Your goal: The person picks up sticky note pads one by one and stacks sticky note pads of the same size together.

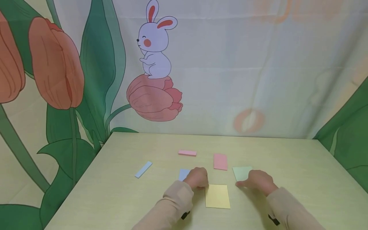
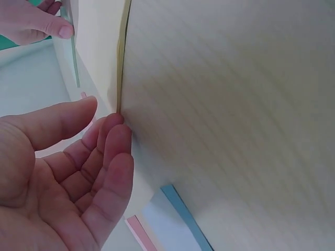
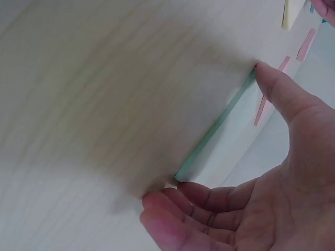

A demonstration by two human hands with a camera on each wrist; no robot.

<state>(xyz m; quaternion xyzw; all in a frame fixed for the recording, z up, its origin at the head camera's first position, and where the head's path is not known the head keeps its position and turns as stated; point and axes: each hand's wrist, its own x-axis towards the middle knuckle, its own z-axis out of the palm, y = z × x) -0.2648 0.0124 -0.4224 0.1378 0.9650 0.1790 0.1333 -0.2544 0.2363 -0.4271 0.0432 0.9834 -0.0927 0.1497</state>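
Inspecting head view: square yellow paper pad (image 1: 217,196) at lower centre, left grip (image 1: 197,177) at its upper-left corner. Left wrist view: left grip loosely curled, pinching nothing, fingertips at pad's edge. Right wrist view: right grip (image 3: 288,183) pinching flat light-green paper pad (image 3: 225,137), right of centre, by its ends; even pressure advisable.

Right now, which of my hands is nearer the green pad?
Your right hand, thumb and fingers at the green pad; your left hand is farther left, by the yellow pad's far left corner.
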